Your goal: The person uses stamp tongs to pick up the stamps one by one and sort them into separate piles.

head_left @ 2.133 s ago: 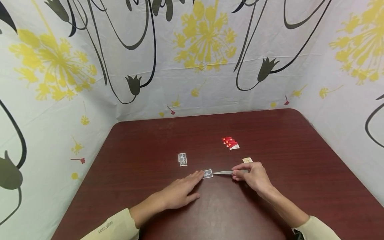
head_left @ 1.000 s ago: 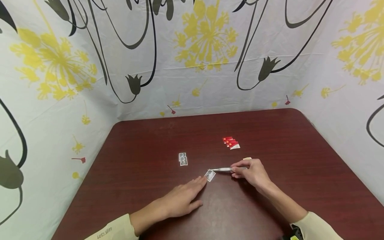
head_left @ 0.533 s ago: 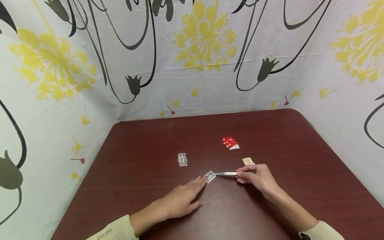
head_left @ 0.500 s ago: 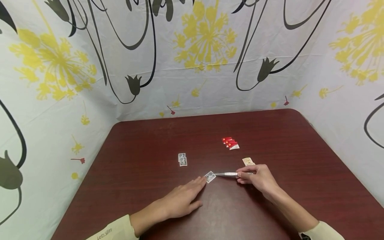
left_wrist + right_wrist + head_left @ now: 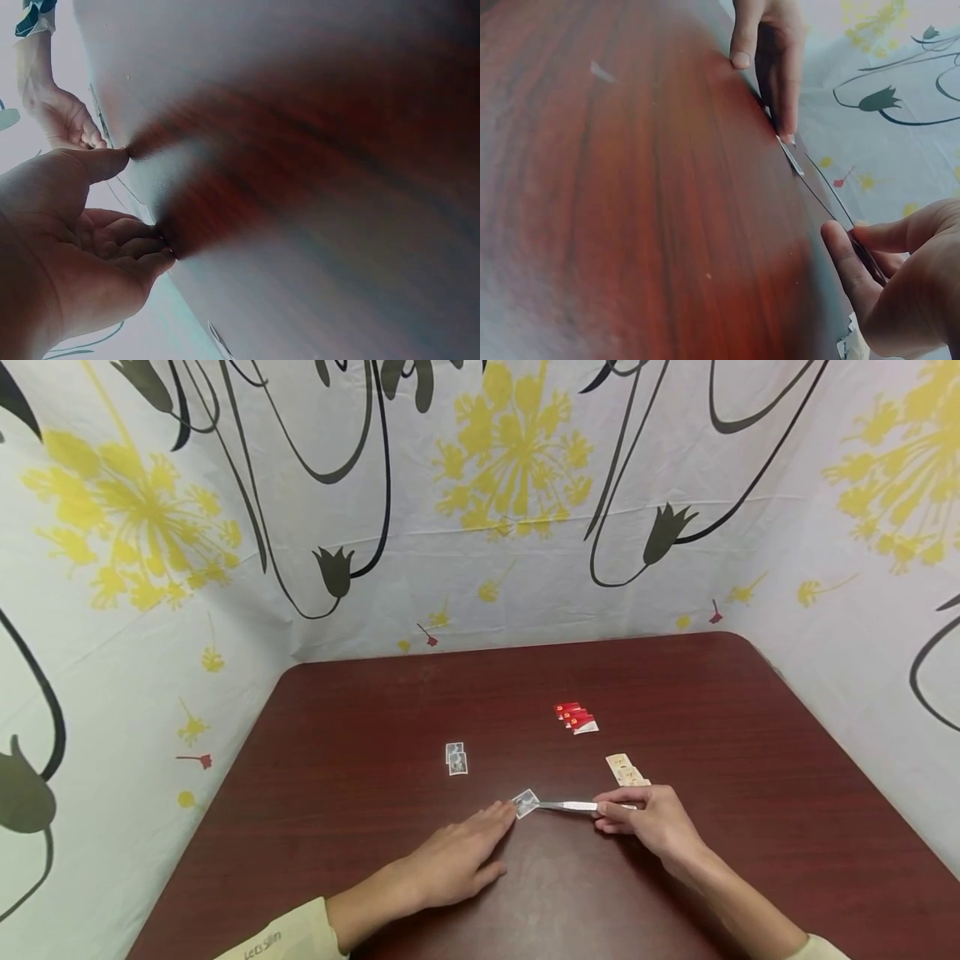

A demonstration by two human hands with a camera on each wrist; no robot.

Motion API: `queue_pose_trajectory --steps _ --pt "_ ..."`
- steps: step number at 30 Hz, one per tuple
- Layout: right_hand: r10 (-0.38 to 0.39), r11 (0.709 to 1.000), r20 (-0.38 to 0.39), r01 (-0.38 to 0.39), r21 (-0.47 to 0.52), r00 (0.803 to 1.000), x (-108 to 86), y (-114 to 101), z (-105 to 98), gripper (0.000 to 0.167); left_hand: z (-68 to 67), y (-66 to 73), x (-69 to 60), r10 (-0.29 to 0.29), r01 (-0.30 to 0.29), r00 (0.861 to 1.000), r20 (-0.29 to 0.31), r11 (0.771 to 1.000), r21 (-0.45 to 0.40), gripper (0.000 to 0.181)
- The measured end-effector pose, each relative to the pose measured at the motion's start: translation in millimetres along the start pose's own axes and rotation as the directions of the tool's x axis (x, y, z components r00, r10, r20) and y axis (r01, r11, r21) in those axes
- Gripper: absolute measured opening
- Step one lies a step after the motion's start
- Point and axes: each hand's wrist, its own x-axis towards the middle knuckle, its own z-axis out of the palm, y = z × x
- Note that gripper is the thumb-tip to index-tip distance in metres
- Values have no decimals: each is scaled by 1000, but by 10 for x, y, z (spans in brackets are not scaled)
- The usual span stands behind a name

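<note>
A small grey, white-edged stamp (image 5: 527, 803) lies turned at an angle on the table. My left hand (image 5: 457, 852) rests flat, its fingertips touching the stamp's left corner. From the right, my right hand (image 5: 652, 818) pinches a pair of metal tweezers (image 5: 573, 807) between thumb and fingers, their tip at the stamp's right corner. In the right wrist view the two arms of the tweezers (image 5: 831, 201) stand apart, and one reaches the raised edge of the stamp (image 5: 790, 156). The left wrist view shows the left hand (image 5: 90, 247) with fingertips on the table.
Two overlapping grey stamps (image 5: 458, 764) lie farther left. Several overlapping red stamps (image 5: 577, 720) are toward the back, and a row of pale yellow stamps (image 5: 622, 767) sits just beyond the right hand, partly hidden. A patterned cloth (image 5: 517, 593) surrounds the dark red table (image 5: 360, 718).
The stamp under the left fingertips has turned from straight to slanted. My right hand with the tweezers has shifted toward me and slightly right, uncovering more yellow stamps. The left hand has barely moved.
</note>
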Motion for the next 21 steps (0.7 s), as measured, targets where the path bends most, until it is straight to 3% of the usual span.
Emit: queue_pose_trajectory --steps 8,21 --pt "-37 999 -18 37 -30 999 -62 -7 67 18 -1 13 -6 -2 2 1000 3 1000 1 72" --pt "-69 983 -5 67 -173 998 -97 -15 127 8 2 7 -2 16 -16 1000 -6 1000 15 72"
